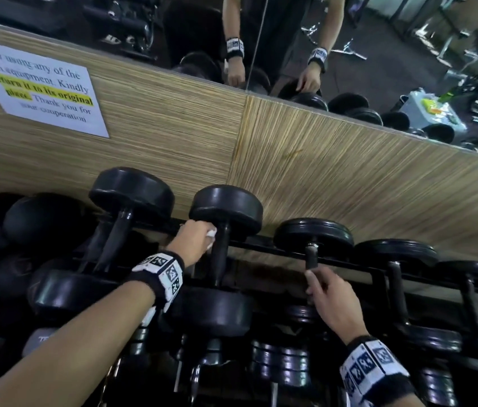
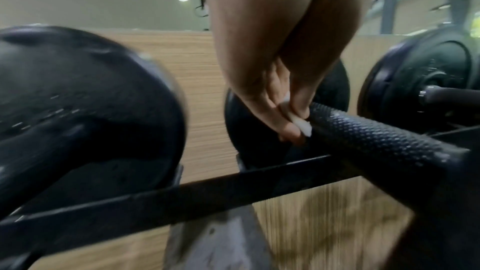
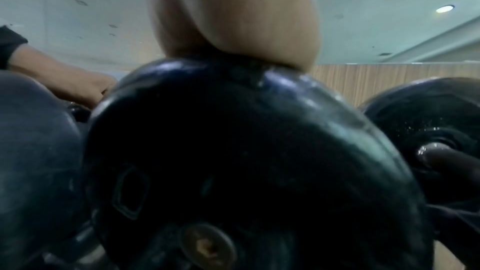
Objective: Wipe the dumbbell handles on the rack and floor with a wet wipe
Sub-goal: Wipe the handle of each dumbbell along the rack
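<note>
The person stood at the rack (image 1: pixel 261 248), working along its top row. The left hand (image 1: pixel 193 239) had its fingers (image 2: pixel 275 114) bunched round a small white wet wipe (image 2: pixel 301 124), pressing it against the far end of a knurled black handle (image 2: pixel 376 141), close to the round weight by the wall. So the wiping of this dumbbell (image 1: pixel 223 245) seemed to be under way, at the top of the bar.

The right hand (image 1: pixel 334 304) rested on the handle of the next dumbbell (image 1: pixel 312 254) to the right, its fingers curled loosely about the bar as if to steady it, though the motion blur left the grip hard to judge.

The next move, I would guess, called for dragging the wipe down the length of the bar toward the near weight, turning it to reach the underside, then shifting rightward to the bar the other hand marked.

As for containers, the rack served as the only one near: dumbbells lay across its rails side by side, with more on the lower tier.
</note>
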A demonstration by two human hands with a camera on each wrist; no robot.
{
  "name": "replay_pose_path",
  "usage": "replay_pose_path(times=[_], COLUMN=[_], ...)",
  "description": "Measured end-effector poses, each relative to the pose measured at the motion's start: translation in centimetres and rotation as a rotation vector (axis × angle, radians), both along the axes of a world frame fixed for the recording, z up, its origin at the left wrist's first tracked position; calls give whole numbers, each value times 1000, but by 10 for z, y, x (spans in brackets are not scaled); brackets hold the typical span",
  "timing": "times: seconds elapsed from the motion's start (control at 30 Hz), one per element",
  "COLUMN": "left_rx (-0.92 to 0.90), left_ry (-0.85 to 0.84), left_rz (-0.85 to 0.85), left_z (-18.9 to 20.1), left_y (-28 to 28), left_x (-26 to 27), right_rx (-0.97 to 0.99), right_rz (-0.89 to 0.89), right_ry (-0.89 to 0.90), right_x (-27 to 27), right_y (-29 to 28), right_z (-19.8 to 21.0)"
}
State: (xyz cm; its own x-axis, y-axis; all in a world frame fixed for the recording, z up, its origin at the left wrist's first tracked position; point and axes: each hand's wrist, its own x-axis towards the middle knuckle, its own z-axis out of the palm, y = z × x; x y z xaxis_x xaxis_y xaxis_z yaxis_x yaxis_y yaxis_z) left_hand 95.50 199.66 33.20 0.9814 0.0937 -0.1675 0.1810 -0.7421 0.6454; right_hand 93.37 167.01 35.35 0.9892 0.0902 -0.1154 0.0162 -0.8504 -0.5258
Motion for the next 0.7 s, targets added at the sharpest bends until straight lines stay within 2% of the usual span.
replay_pose_path(times=[0.17,0.23,0.3,0.37,0.47,0.53,0.6,0.7], left_rx=[64,50,-6,-86,-281,-394,-408,-288], left_ry=[168,258,275,227,108,114,178,287], left_rz=[-182,-262,-267,-179,64,118,58,-198], left_z=[-5,-9,-11,-12,-16,-24,-36,-53], left_y=[-3,3,8,9,8,11,13,18], left_x=[-20,-35,-38,-27,3,15,10,-22], right_rx=[-96,-105,-125,-131,-115,-125,-146,-160], right_rz=[-35,-45,-48,-58,-73,-81,-88,-107], right_ry=[-20,-15,-21,-32,-26,-30,-36,-44], right_x=[-2,-2,-3,-4,-5,-7,-8,-9], right_y=[9,9,9,10,10,11,13,15], right_z=[0,1,1,3,5,6,7,9])
